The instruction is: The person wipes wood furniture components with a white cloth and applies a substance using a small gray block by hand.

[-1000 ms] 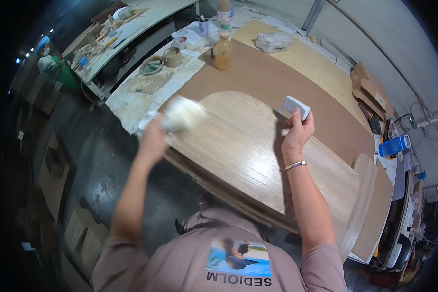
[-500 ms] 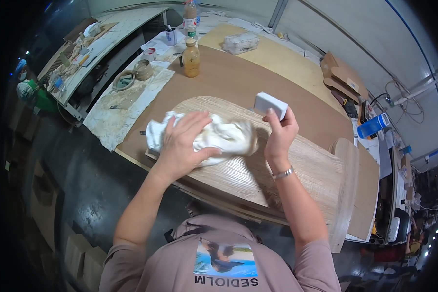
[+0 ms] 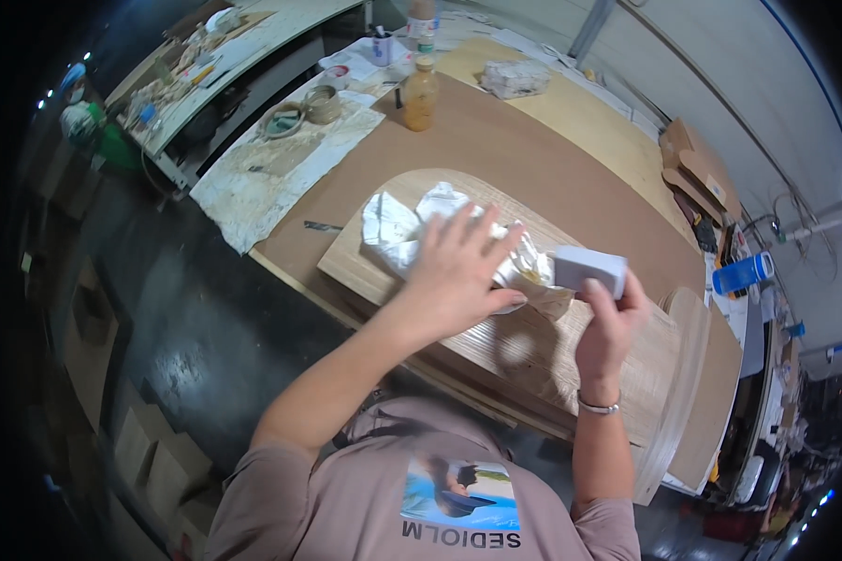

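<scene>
One white cloth (image 3: pixel 440 229), one pale block (image 3: pixel 589 269), two bottles (image 3: pixel 421 93)

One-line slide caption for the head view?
Left hand presses a white rag on a curved wood panel; right hand holds a white block.

A crumpled white cloth (image 3: pixel 440 234), stained yellow at one end, lies on a pale, straight-grained rounded wooden panel (image 3: pixel 571 355). Just right of the cloth, a light grey block (image 3: pixel 589 269). Beneath the panel, a plain mid-brown board (image 3: pixel 533 150). Beyond the cloth, an amber bottle (image 3: pixel 421 93); left of it, a paint-spattered off-white sheet (image 3: pixel 271 178). Far right of the cloth, a blue cup (image 3: pixel 744 273).
</scene>
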The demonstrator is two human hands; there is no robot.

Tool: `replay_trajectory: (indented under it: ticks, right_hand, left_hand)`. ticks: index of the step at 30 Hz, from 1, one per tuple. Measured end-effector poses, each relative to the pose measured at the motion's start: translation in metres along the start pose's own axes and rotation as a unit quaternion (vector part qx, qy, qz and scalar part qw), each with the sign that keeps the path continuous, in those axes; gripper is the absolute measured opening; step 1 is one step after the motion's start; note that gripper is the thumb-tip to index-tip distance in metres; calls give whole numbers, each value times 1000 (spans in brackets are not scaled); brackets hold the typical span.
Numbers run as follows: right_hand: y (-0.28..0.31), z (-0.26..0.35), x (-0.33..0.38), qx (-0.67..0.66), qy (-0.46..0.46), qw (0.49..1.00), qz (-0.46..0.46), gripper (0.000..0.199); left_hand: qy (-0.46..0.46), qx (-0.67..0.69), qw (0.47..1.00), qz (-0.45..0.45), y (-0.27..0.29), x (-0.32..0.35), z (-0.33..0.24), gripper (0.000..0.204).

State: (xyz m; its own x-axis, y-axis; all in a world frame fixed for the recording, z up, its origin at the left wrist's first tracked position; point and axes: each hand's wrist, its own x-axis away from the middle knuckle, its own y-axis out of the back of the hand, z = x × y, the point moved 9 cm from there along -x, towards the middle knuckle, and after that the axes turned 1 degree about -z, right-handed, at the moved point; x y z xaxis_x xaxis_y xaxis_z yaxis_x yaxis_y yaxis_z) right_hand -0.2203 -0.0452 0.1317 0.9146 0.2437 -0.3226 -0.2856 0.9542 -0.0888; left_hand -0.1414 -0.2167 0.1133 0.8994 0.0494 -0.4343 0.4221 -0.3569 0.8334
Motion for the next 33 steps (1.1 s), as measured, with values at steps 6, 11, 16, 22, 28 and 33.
replay_trajectory:
  ticks: [6,11,16,22,28,33]
  right_hand:
    - [22,-30,15,-61,-18,997,-37,25]
    - [53,-88,22,-156,-108,978,-92,16]
    - [37,-74,23,-109,-85,988,-72,18]
    - [-32,11,31,126,133,980,74,26]
    - [-67,8,41,132,143,969,150,30]
    - [-45,-4,38,127,77,978,149,28]
  left_hand:
    - [-100,44,990,93,-35,57,-30,43]
    - [142,-52,981,-125,70,130,144,34]
    - [268,-13,933,-240,120,127,174,35]
    - [-25,64,995,-77,61,21,6,64]
    - [-104,176,976,-73,71,27,-20,54]
    - [-87,207,972,-67,66,8,-29,53]
